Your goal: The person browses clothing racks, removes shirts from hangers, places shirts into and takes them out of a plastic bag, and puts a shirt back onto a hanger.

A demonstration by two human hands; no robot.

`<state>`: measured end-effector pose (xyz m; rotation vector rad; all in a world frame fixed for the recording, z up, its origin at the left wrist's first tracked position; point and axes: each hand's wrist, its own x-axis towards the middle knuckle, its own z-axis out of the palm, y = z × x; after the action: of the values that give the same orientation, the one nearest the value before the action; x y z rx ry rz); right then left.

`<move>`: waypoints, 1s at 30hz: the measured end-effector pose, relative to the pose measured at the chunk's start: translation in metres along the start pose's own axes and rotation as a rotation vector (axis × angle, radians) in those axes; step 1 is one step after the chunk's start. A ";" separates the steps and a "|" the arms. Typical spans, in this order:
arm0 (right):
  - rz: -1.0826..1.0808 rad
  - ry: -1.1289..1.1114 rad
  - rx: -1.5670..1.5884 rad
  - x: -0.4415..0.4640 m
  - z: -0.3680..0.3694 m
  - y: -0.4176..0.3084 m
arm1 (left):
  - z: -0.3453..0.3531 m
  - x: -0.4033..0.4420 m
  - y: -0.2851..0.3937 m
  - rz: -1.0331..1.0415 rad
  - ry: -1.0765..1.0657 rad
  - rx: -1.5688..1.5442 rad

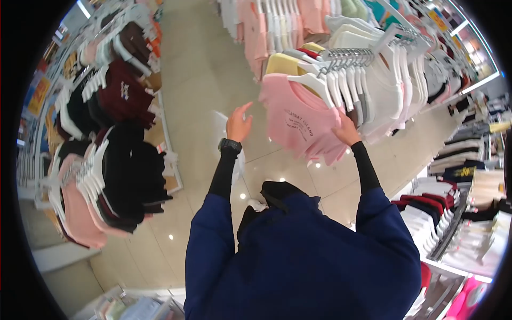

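1. So, nearest the camera was the person's own dark blue top (304, 261), with black undersleeves running down to both wrists.
2. The left hand (239, 124), black watch (230, 144) on its wrist, was up over the aisle with nothing in it. Fingers were loosely spread, a bit short of the clothes.
3. The right hand (346, 129) had the side edge of a pink top (290, 114) pinched, pretty much closed on the cloth. Couldn't tell exactly where every fingertip sat.
4. That pink top hung on a white hanger (312, 82) at the near end of the rack on the right, dark lettering on its front, yellow and white tops lined up behind it.
5. Over on the left, black tops (133, 170) hung beside pink ones, with a maroon top (125, 96) farther up.
6. Way past the pink top, more pale pink and white clothes hung at the upper edge of the view, beside the shiny tiled floor (197, 64).
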<state>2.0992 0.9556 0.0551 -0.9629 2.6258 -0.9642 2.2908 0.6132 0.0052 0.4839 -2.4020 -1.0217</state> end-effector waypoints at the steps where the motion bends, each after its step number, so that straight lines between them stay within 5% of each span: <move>1: 0.003 0.002 -0.011 0.000 0.002 0.002 | 0.000 0.018 0.002 0.008 -0.032 0.029; 10: 0.086 -0.028 0.250 -0.004 0.000 -0.015 | 0.042 0.171 -0.001 0.223 -0.301 0.031; 13: 0.069 0.042 0.277 -0.004 0.006 -0.008 | 0.056 0.200 -0.020 0.266 -0.505 0.084; 20: 0.233 0.388 0.333 -0.024 0.040 -0.009 | 0.054 0.219 -0.046 0.247 -0.577 -0.137; 24: 0.326 0.651 0.641 -0.043 0.098 0.008 | 0.048 0.229 -0.063 0.040 -0.756 -0.295; 30: 0.699 0.624 0.715 -0.056 0.169 0.006 | 0.059 0.224 -0.103 -0.138 -0.971 -0.251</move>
<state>2.2027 0.9078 -0.0824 0.4560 2.3374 -1.9490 2.0873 0.4687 -0.0419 0.0358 -2.9810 -1.9210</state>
